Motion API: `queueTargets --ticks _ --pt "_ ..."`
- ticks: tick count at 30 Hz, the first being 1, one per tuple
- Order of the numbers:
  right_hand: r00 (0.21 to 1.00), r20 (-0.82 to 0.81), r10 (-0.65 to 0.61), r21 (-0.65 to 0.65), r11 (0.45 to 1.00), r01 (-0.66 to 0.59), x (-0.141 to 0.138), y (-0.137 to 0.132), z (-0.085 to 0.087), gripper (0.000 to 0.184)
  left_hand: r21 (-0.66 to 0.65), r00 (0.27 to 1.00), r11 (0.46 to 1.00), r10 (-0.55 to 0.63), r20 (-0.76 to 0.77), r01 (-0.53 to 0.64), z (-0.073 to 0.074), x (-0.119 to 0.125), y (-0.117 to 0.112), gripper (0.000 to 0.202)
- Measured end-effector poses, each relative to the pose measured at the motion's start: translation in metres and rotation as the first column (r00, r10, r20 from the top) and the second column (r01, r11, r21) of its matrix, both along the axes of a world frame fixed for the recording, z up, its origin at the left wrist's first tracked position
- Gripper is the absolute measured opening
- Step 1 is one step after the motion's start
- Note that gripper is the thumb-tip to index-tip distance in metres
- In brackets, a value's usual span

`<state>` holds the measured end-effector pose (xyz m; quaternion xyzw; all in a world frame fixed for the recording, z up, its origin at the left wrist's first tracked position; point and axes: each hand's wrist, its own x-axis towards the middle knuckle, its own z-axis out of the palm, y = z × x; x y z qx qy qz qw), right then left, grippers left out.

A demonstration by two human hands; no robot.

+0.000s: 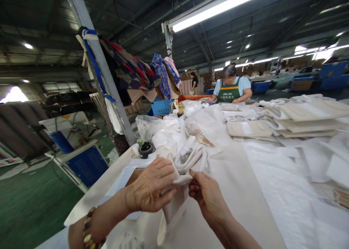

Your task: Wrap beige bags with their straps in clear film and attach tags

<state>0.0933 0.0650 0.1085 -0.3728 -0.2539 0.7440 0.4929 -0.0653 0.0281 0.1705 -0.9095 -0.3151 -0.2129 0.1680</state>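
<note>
My left hand [152, 185] is closed on the left part of a cream bag strap [183, 180], and its lower fingertips are partly hidden. Thumb and fingertips of my right hand [205, 194] pinch the strap's right end. Below the hands hangs a cream piece [174, 209] that seems to belong to the same bag. Just beyond them lie several white-wrapped bag handles [188, 150] in a loose heap. A brown piece [135, 176] and pale blue-white sheets [117, 185] lie beside my left hand on the cream-covered table [231, 183].
Stacked cream bag panels [308, 121] stand at the right, beside white sheets [283, 180]. A clear plastic bag [208, 125] and a dark round container [146, 149] lie farther back. A metal post [109, 70] rises at the left edge. Across the table works a person in a green apron [227, 93].
</note>
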Motion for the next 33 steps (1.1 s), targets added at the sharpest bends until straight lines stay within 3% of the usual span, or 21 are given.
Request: queueTargets --ticks 2,3,4,5,7,9,12,14,17,20,29,33 --pt "0.985 0.173 0.005 0.139 0.99 -0.029 0.008 0.0 -0.001 0.039 -0.018 0.999 1.0 -0.021 0.027 0.022 -0.002 -0.002 0.001 0.007" --pt "0.951 0.303 -0.07 0.264 0.965 -0.013 0.013 0.001 0.0 0.039 -0.026 0.999 0.999 -0.026 0.034 0.027 -0.002 -0.003 0.002 0.007" --pt "0.886 0.422 -0.194 0.418 0.908 0.0 0.018 0.003 0.001 0.037 -0.033 0.999 0.999 -0.029 0.031 0.03 -0.003 -0.003 0.001 0.007" --pt "0.8 0.5 -0.331 0.574 0.819 -0.02 0.023 0.006 0.005 0.032 -0.034 0.999 0.999 -0.033 0.021 0.034 -0.002 -0.004 0.001 0.008" --pt "0.656 0.574 -0.49 0.762 0.612 -0.21 0.029 0.016 0.016 0.017 -0.033 0.999 0.999 -0.038 -0.012 0.037 -0.001 -0.003 0.0 0.01" --pt "0.559 0.689 -0.461 0.724 0.462 -0.513 0.029 0.029 0.033 0.009 -0.03 0.999 0.999 -0.032 -0.041 0.031 0.0 -0.002 -0.001 0.013" --pt "0.301 0.859 -0.414 0.452 0.338 -0.826 0.021 0.046 0.059 0.004 -0.035 0.998 0.999 -0.008 -0.061 0.006 -0.001 0.001 0.0 0.016" --pt "0.165 0.873 -0.459 0.319 0.282 -0.905 0.015 0.052 0.07 0.009 -0.037 0.999 0.999 -0.01 -0.053 0.008 -0.002 0.002 0.001 0.016" --pt "0.121 0.848 -0.516 0.262 0.209 -0.942 0.009 0.054 0.074 0.009 -0.043 0.999 0.999 -0.024 -0.037 0.022 -0.004 0.002 0.002 0.017" --pt "0.121 0.841 -0.528 0.269 0.213 -0.939 0.009 0.055 0.068 0.007 -0.089 0.998 0.996 0.006 -0.062 -0.011 -0.003 0.0 0.005 0.015" --pt "0.077 0.86 -0.504 0.307 0.39 -0.869 0.012 0.06 0.053 0.007 -0.285 0.974 0.94 0.138 -0.177 -0.185 0.008 -0.002 0.002 0.008" --pt "0.082 0.87 -0.487 0.329 0.447 -0.832 0.013 0.061 0.049 0.006 -0.243 0.99 0.961 0.112 -0.083 -0.13 -0.001 -0.007 0.0 0.016"
